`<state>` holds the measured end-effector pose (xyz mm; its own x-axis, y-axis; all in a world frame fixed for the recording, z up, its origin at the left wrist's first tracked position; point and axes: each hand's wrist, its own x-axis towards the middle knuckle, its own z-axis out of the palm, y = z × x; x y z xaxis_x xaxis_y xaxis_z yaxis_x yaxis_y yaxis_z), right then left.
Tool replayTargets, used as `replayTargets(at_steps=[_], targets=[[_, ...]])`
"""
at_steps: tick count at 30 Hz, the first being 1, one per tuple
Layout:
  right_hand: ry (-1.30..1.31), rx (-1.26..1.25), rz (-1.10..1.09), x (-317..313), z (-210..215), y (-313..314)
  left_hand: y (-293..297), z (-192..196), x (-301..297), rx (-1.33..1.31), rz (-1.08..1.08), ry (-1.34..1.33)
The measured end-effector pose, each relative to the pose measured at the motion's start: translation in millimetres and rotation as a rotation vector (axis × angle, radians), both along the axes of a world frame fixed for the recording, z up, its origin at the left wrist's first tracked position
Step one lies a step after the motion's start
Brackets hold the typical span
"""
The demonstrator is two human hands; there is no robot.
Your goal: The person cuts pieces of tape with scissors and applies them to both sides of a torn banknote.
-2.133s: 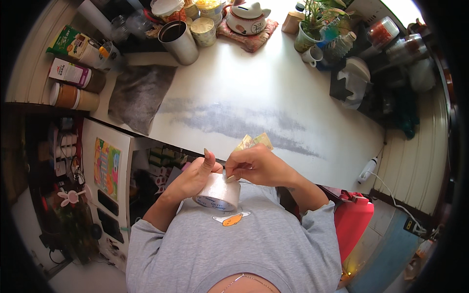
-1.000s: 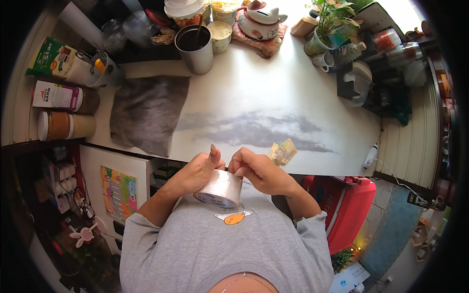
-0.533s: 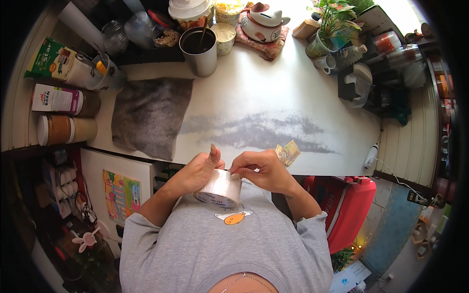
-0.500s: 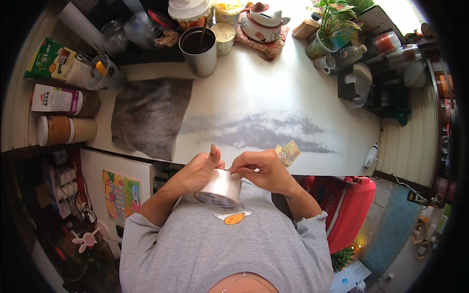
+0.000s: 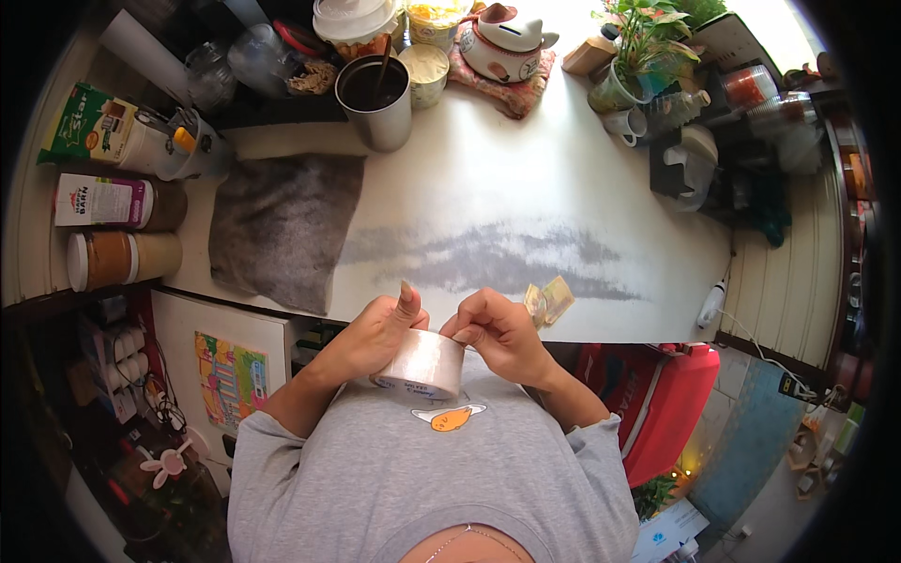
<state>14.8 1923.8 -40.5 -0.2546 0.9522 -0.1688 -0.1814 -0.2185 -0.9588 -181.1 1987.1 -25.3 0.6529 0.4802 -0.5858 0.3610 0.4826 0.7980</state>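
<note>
A wide roll of clear packing tape [image 5: 424, 364] is held up close to my chest, at the front edge of the white tabletop. Gripping it from the left is my left hand [image 5: 383, 333], its thumb pointing up and its other fingers mostly hidden behind the roll. My right hand [image 5: 502, 336] pinches at the roll's upper right rim with thumb and forefinger; whether a loose tape end lies between them is too small to tell. Just beyond the right hand, a folded yellowish banknote [image 5: 549, 300] lies on the table.
A dark grey cloth [image 5: 282, 230] covers the table's left part. Behind it stand a metal tumbler [image 5: 375, 103], tubs and a cat figurine [image 5: 502, 47] on a cushion. Jars [image 5: 122, 261] line the left; a potted plant [image 5: 638, 56] stands back right. A red cooler box [image 5: 662, 403] sits below.
The tape roll has turned slightly in my hands, so less of its printed inner side shows. My right hand has shifted a little along its rim, still pinching.
</note>
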Motion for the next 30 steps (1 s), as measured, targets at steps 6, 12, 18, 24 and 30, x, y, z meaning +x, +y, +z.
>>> replayTargets(at_steps=[6, 12, 18, 24, 30], targets=[[-0.224, 0.169, 0.148, 10, 12, 20, 7, 1, 4, -0.009, 0.013, 0.005], [-0.386, 0.283, 0.129, 10, 17, 27, 12, 6, 8, -0.016, 0.0, 0.024], [-0.471, 0.347, 0.17, 7, 18, 26, 13, -2, 9, -0.038, -0.002, 0.011], [-0.151, 0.059, 0.278, 19, 7, 28, 15, -1, 7, -0.062, 0.024, -0.022], [-0.066, 0.132, 0.128, 14, 2, 27, 11, -1, 7, -0.062, 0.049, -0.018]])
